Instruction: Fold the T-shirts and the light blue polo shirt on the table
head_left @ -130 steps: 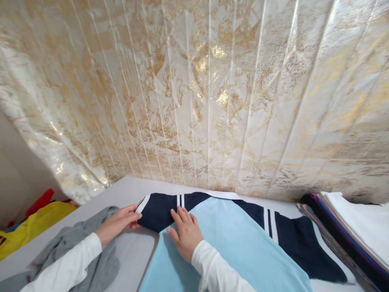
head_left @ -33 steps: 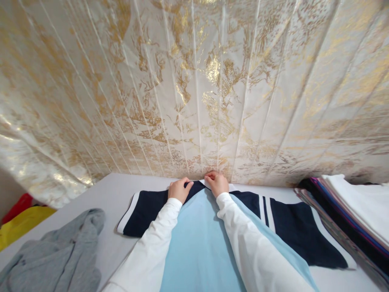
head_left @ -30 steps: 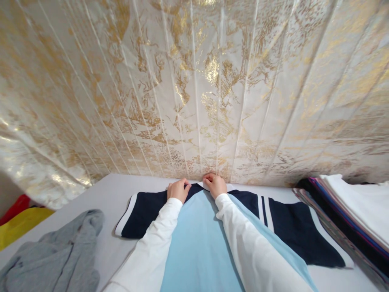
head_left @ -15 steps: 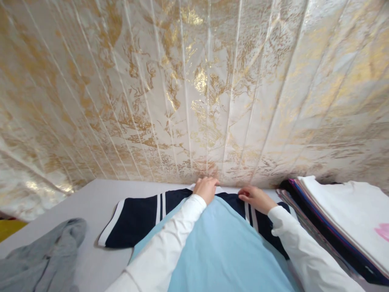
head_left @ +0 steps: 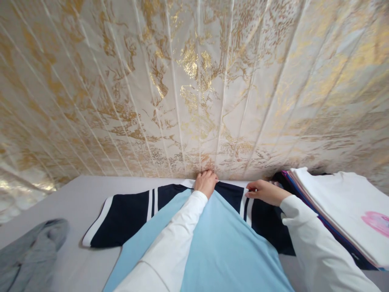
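Note:
A light blue T-shirt (head_left: 225, 243) lies spread out with its collar away from me. Its short sleeves are navy, with paired white stripes and a white cuff visible at the left. At the neckline, my left hand (head_left: 206, 183) is closed over the collar, its fingertips partly hidden. My right hand (head_left: 267, 192) pinches the right shoulder edge beside the white stripes, thumb and fingers together on the cloth. The right sleeve's outer end is partly covered by my forearm.
Folded clothes (head_left: 349, 202) form a stack at the right, topped by a white shirt with a pink print. A crumpled grey garment (head_left: 36, 251) lies at the left on the pale table (head_left: 91, 184). Behind the table rises a gold-patterned, shiny quilted covering (head_left: 188, 101).
My right hand has moved outward along the right shoulder and now pinches the edge near the stripes. The right sleeve lies flatter and wider. My left hand stays at the collar.

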Tool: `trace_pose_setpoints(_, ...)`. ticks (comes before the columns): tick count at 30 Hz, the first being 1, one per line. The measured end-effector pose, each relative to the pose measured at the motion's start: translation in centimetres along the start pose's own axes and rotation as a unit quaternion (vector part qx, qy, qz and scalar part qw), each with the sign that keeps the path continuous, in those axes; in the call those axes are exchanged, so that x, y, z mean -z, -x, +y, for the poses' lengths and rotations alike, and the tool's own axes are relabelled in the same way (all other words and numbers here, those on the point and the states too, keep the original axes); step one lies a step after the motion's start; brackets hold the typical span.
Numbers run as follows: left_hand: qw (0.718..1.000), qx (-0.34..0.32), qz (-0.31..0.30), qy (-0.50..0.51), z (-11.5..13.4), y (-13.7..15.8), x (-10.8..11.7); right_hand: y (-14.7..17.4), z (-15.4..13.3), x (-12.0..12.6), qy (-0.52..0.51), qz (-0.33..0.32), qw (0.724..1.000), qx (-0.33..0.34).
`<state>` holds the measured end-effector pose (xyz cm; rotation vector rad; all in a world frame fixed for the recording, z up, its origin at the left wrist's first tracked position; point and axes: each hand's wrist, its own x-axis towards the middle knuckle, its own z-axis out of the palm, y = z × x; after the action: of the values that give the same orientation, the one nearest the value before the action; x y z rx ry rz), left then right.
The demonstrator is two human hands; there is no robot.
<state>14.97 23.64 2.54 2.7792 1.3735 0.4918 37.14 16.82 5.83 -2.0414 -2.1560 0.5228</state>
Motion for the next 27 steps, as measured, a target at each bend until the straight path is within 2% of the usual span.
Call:
trace_pose_setpoints(7, 0.999, -0.016, 0.036, -0.008, 0.3, -0.2, -0.7, 0.5, 2.8, -0.4, 0.060, 0.001, 0.994, -0.089)
trace_pose_setpoints(12, 0.999, -0.005, 0.045, -0.025, 0.4, -0.2, -1.1, 2.0, 4.4, 1.3, 0.090, -0.001, 0.989, -0.120)
trace_pose_setpoints(15, 0.998, 0.001, 0.048, -0.033, 0.5, -0.2, -1.2, 2.1, 4.1, 1.2, 0.122, 0.019, 0.982, -0.146)
trace_pose_setpoints(18, 0.998, -0.002, 0.050, -0.034, 0.5, -0.2, -0.8, 2.0, 2.6, -0.1, 0.163, 0.056, 0.971, -0.165)
trace_pose_setpoints(20, 0.998, -0.011, 0.054, -0.030, 0.8, -0.2, -0.1, 2.5, 1.0, -1.0, 0.188, 0.093, 0.966, -0.150)
trace_pose_setpoints(23, 0.997, -0.038, 0.064, -0.012, 2.3, 0.8, 1.6, 4.2, -1.5, -2.2, 0.212, 0.139, 0.963, -0.089)
trace_pose_setpoints(25, 0.996, -0.064, 0.063, 0.005, 3.6, 2.7, 2.6, 5.9, -2.5, -3.5, 0.200, 0.160, 0.966, -0.028)
trace_pose_setpoints(27, 0.994, -0.093, 0.056, 0.021, 4.8, 5.4, 3.1, 7.4, -2.5, -5.5, 0.144, 0.200, 0.968, 0.040)
